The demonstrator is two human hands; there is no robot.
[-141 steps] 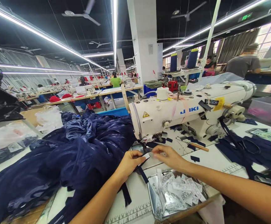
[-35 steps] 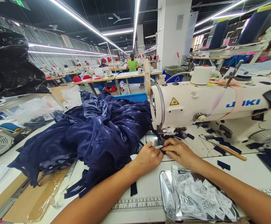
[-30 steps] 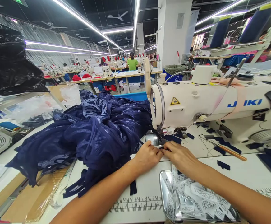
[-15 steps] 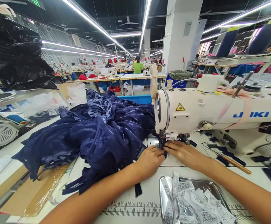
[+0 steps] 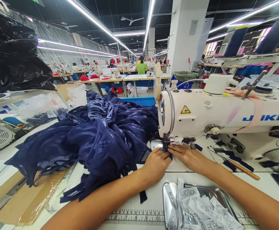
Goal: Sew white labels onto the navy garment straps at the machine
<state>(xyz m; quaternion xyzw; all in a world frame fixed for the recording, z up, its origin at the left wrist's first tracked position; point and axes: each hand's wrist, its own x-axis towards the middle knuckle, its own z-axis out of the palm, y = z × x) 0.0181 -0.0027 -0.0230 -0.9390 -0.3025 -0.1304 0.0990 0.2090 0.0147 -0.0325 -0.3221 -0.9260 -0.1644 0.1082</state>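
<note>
My left hand [image 5: 156, 163] rests at the front of the sewing machine [image 5: 202, 111], its fingers curled together on a dark navy strip of fabric [image 5: 170, 155] by the presser foot [image 5: 165, 143]. Beside it, my right hand [image 5: 186, 156] lies flatter, fingertips on the same strip just right of the foot. Both hands partly cover the strip, and its part under the foot is hard to make out. To the left spreads a big heap of navy lace garments [image 5: 106, 134]. A short dark strap end [image 5: 143, 196] sticks out below my left forearm.
A metal tray [image 5: 222, 191] of printed white labels [image 5: 199, 204] sits in front, over a ruler tape [image 5: 134, 218]. A wooden-handled tool [image 5: 243, 168] and dark fabric scraps [image 5: 240, 159] lie right. A black plastic bag [image 5: 14, 51] hangs upper left. One person in green [image 5: 141, 67] sits far ahead.
The camera view has shifted slightly. Both hands stay by the presser foot on the navy strip, with only small finger movement. The heap looks much the same.
</note>
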